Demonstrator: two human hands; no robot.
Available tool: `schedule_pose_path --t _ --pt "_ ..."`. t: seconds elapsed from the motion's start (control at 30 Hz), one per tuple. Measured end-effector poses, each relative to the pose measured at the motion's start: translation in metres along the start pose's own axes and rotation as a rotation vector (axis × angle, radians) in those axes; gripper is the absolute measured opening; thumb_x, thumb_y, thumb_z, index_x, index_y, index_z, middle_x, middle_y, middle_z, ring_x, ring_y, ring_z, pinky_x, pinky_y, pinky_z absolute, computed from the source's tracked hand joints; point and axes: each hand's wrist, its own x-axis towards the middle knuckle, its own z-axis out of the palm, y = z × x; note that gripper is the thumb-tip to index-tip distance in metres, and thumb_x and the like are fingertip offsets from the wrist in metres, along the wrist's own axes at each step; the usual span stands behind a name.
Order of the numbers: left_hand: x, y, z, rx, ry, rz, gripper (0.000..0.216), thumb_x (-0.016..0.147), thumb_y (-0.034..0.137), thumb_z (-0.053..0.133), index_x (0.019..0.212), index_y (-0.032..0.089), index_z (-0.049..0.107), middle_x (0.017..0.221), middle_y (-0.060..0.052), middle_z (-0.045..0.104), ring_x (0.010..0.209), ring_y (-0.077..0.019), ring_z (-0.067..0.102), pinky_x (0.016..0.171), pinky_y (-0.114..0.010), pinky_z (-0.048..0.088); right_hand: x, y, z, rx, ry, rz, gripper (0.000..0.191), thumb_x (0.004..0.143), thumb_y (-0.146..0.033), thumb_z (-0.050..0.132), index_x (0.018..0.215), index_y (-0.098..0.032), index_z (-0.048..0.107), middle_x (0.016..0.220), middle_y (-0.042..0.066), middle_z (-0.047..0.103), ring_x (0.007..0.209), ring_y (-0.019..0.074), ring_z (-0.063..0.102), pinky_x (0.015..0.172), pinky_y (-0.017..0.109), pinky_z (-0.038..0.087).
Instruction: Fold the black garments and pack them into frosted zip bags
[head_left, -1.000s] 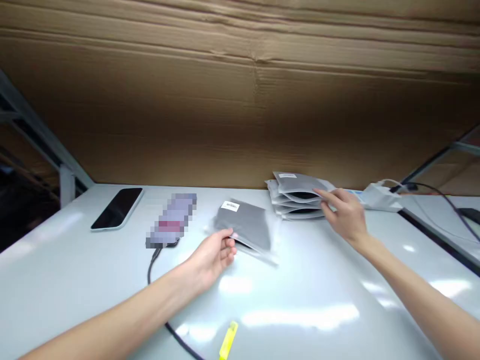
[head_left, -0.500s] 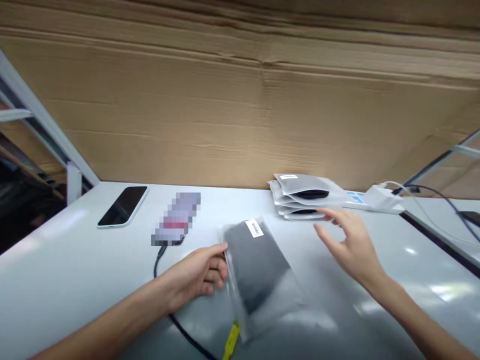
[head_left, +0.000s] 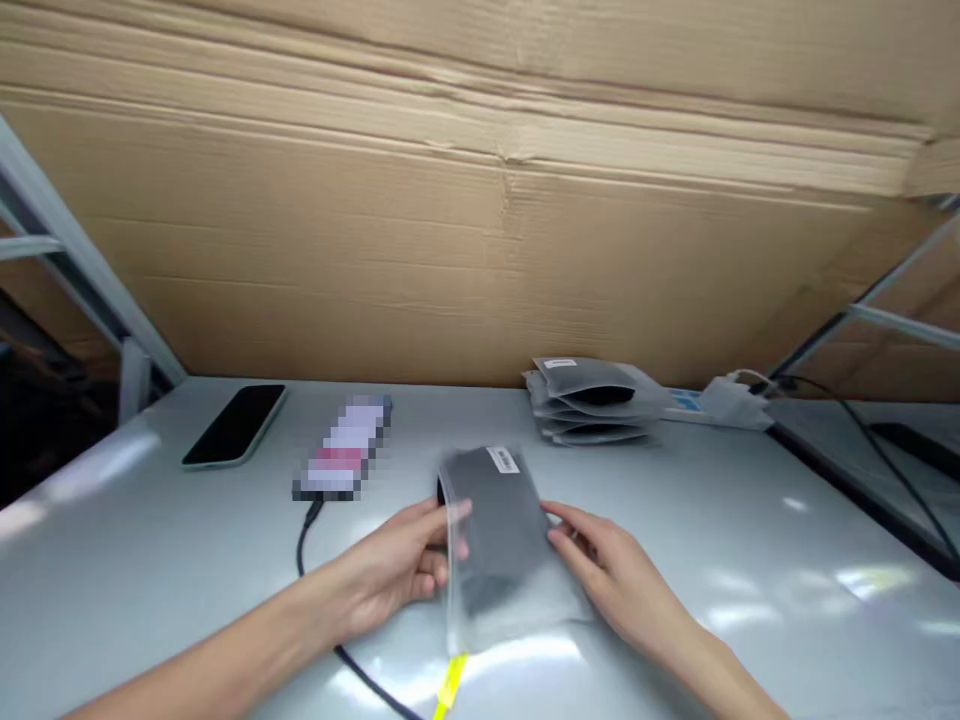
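A frosted plastic pouch [head_left: 517, 610] with a dark flat item inside and a white barcode label [head_left: 503, 460] is between my hands above the grey table. My left hand [head_left: 401, 565] grips its left edge, and some of those fingers show faintly through the cloudy plastic. On the opposite side, my right hand [head_left: 607, 570] pinches the pouch's right edge between thumb and fingertips. What the dark item is cannot be made out. A yellow strip [head_left: 450, 685] lies just below the pouch's lower left corner.
A stack of similar pouches [head_left: 592, 405] lies at the back, beside a white charger [head_left: 735, 402] and power strip. To the left are a black-screened phone [head_left: 236, 425] and a pixelated phone [head_left: 345, 445] on a black cable [head_left: 367, 685]. Cardboard [head_left: 450, 250] walls the back.
My right hand has come down and left from near the stack to the pouch's right edge. Fingers of my left hand now lie behind the plastic, and the pouch's left side bulges up.
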Motion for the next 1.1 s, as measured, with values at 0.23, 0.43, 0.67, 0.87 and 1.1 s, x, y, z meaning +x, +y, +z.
schedule_pose_path --t 0.23,0.43,0.67,0.87,1.1 --pt "-0.001 0.003 0.025 0.102 -0.03 -0.054 0.028 0.078 0.034 0.071 0.063 0.014 0.058 0.045 0.008 0.038 0.038 -0.0013 0.024 0.038 -0.014 0.015 -0.018 0.008 0.003 0.047 0.099 -0.045 0.04 0.094 -0.041 0.046 0.121 -0.022 0.068 0.122 0.01 0.069 0.112 0.0271 0.065 0.098 0.045 0.051" --pt "-0.005 0.008 0.021 0.175 -0.114 -0.136 0.027 0.069 0.03 0.076 0.06 0.016 0.054 0.042 0.01 0.033 0.038 -0.0008 0.016 0.04 -0.018 0.006 -0.037 0.017 -0.014 -0.044 0.193 -0.09 0.035 0.093 -0.04 0.049 0.115 -0.026 0.071 0.112 0.008 0.074 0.101 0.0267 0.07 0.088 0.043 0.057" --pt "-0.014 0.005 0.0 0.311 -0.149 -0.214 0.028 0.069 0.025 0.073 0.058 0.019 0.048 0.039 0.011 0.032 0.038 -0.0019 0.014 0.039 -0.02 0.004 -0.057 0.036 -0.032 -0.184 0.263 -0.106 0.032 0.093 -0.035 0.048 0.109 -0.025 0.073 0.104 0.007 0.076 0.093 0.0251 0.072 0.081 0.04 0.06" --pt "-0.022 0.01 -0.019 0.347 -0.045 -0.148 0.031 0.07 0.033 0.076 0.063 0.019 0.049 0.041 0.012 0.03 0.04 -0.0024 0.012 0.041 -0.019 0.004 -0.078 0.091 -0.084 -0.379 0.421 -0.116 0.029 0.088 -0.043 0.054 0.1 -0.026 0.075 0.086 0.005 0.078 0.073 0.0256 0.074 0.06 0.036 0.061" --pt "-0.024 0.012 -0.034 0.37 -0.005 -0.171 0.064 0.076 0.07 0.059 0.043 0.019 0.037 0.036 0.007 0.029 0.033 -0.0024 0.018 0.042 -0.023 0.001 -0.088 0.098 -0.115 -0.59 0.666 -0.143 0.026 0.084 -0.049 0.058 0.094 -0.028 0.069 0.085 0.007 0.075 0.068 0.0285 0.07 0.052 0.038 0.056"
